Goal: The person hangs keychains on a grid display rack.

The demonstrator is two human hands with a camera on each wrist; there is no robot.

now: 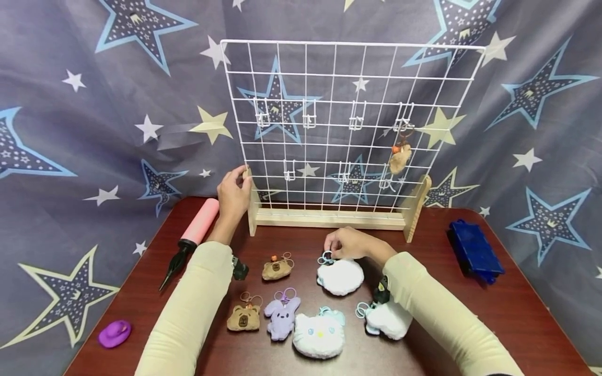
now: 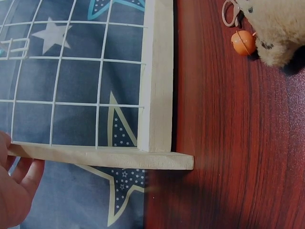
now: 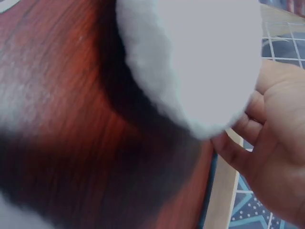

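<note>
My left hand [image 1: 233, 196] grips the top of the wooden side post [image 1: 252, 211] of a white wire grid rack [image 1: 352, 44]. In the left wrist view, its fingers [image 2: 32, 179] wrap that post. My right hand [image 1: 350, 243] pinches a white fluffy plush keychain [image 1: 340, 278] by its pale blue ring [image 1: 325, 257]. Seen from the right wrist, the plush [image 3: 209, 57] fills the upper middle, a dark shadow on the table beneath it. A brown plush keychain [image 1: 400, 159] hangs from a hook at the grid's right.
On the table lie two brown bear plushes [image 1: 276, 270] [image 1: 243, 318], a lilac rabbit plush [image 1: 282, 319], a white cat-face plush [image 1: 319, 337] and another white plush [image 1: 389, 320]. A pink pump [image 1: 201, 222] and purple hat [image 1: 114, 334] are left; a blue tray [image 1: 476, 249] is right.
</note>
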